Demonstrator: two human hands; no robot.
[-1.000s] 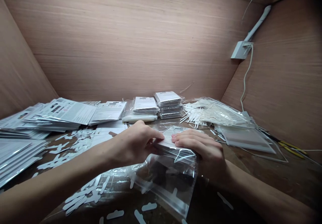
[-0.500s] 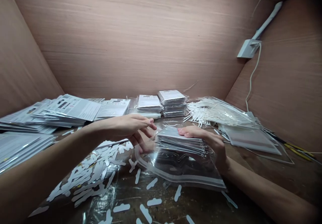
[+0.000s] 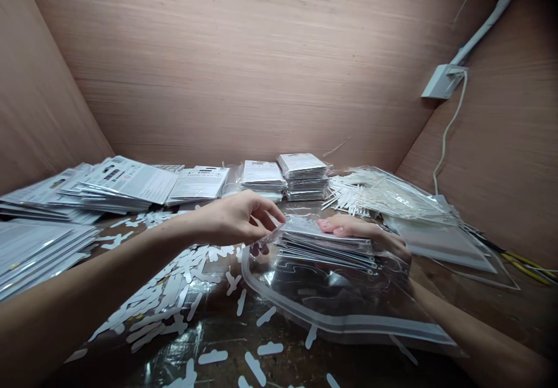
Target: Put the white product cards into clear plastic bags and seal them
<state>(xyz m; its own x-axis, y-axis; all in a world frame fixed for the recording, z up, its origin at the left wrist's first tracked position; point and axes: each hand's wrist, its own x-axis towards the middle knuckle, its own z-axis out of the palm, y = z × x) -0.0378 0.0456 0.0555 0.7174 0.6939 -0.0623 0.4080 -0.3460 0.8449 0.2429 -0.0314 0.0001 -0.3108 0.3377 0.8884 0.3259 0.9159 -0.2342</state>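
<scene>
A stack of flat packaged cards lies with a clear plastic bag around it, and the bag's open flap with a whitish strip hangs toward me. My right hand grips the stack from its right side, thumb on top; the fingers beneath are hidden. At the stack's left, my left hand pinches the bag's clear film between thumb and fingers. Whether the right hand is inside or outside the film, I cannot tell.
Loose white die-cut pieces litter the table. Stacks of cards stand at the left; bagged stacks are at the back. White sticks, clear bags and yellow-handled pliers lie right. A cable hangs from a wall box.
My left hand has closed from spread fingers onto the bag's film. The bag's flap has spread out farther to the right and toward me. The view has shifted slightly.
</scene>
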